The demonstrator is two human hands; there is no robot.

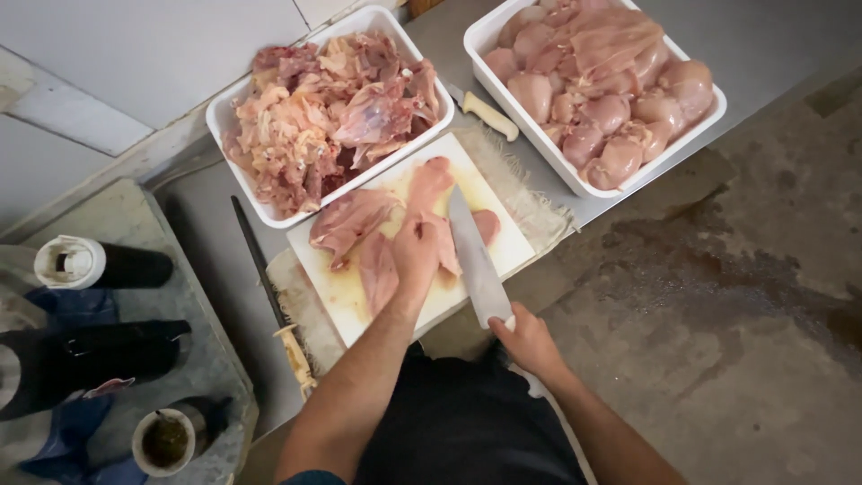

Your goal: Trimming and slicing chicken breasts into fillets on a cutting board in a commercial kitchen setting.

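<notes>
L hand [417,256] on chicken breast [429,193], R hand [530,343] w/ knife [474,256]

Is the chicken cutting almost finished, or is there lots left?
Lots left. Done: one tub is heaped with bones and scraps. In hand: the left hand presses a fillet on the board while the right hand slices with the knife. Left: the other tub seems full of whole pieces.
</notes>
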